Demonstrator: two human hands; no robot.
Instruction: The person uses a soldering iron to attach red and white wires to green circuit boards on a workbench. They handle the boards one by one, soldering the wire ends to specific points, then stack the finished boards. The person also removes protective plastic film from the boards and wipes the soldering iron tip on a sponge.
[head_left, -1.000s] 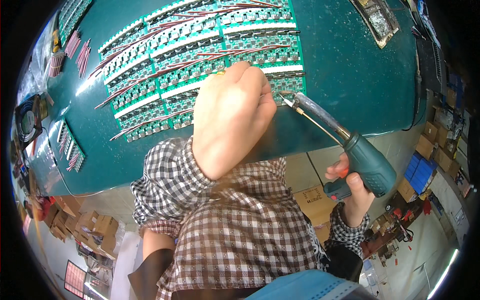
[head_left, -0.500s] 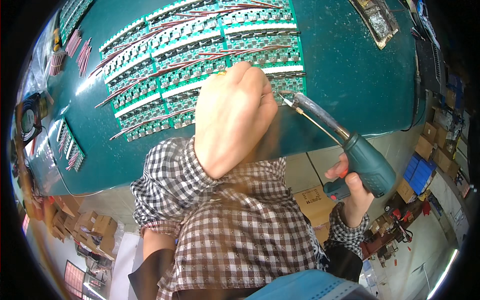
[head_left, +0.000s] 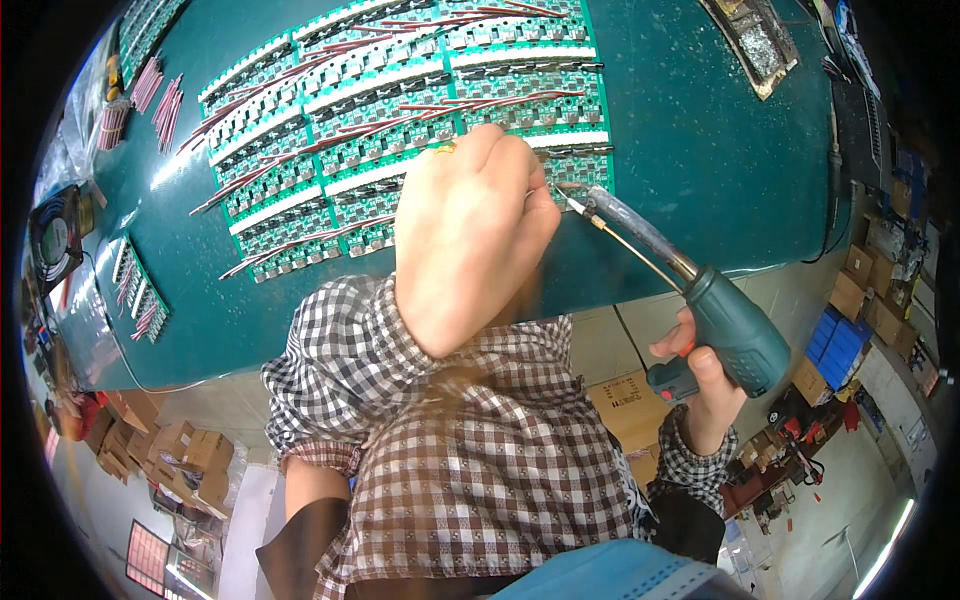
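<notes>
My right hand (head_left: pixel 712 388) is wrapped around the grip of a dark green soldering gun (head_left: pixel 738 330). From its front runs a metal barrel beside a thin feed tube, and the tip (head_left: pixel 572 188) is down at the right end of the lowest row of green circuit boards (head_left: pixel 375 238). Over those boards, close left of the tip, my left hand (head_left: pixel 475 235) is closed with bent fingers. Its fingertips are hidden beneath it, so what they pinch cannot be made out. Red and dark wires (head_left: pixel 300 243) lie across the rows of boards.
Bundles of wires (head_left: pixel 168 112) and a small separate board with wires (head_left: pixel 140 290) lie on the green tabletop (head_left: pixel 700 150) at left. A small fan (head_left: pixel 58 230) stands at the left edge. A solder-spattered tray (head_left: pixel 755 42) sits at the far right. Cardboard boxes (head_left: pixel 190 455) are below left.
My left hand has shifted very slightly to the right over the boards. The soldering gun and my right hand have hardly moved.
</notes>
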